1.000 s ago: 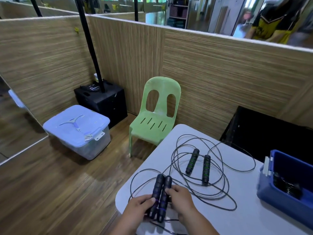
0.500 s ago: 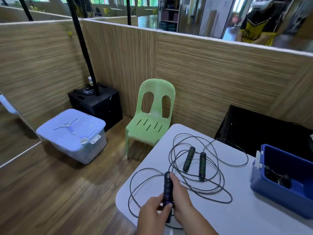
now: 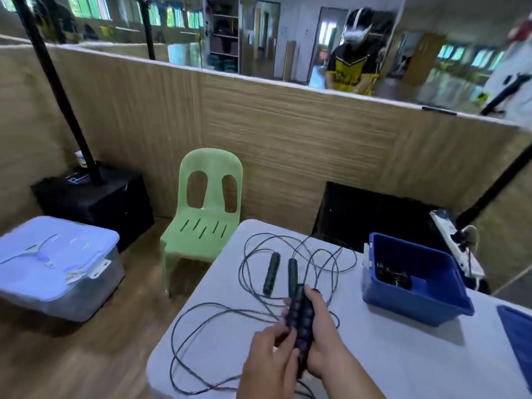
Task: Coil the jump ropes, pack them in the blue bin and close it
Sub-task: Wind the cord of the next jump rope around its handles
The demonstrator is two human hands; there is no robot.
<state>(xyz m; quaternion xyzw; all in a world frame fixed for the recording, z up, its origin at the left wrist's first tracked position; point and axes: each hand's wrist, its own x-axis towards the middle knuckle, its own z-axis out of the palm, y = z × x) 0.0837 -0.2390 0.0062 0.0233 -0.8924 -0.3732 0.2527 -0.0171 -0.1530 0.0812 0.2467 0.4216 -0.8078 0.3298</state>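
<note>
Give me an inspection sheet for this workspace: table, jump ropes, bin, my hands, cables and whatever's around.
Surface: white table, ropes spread across it.
Job's things: held handles, a pair side by side; loose handles lying on the table; blue bin open, dark items inside; blue panel at the right edge, perhaps its lid.
Clutter: nothing seen.
Grippers: left hand and right hand both grip the held handles.
Cables: rope cords in loose, overlapping loops, uncoiled.
Surroundings: green chair, lidded storage box on the floor, black cabinet, partition.
</note>
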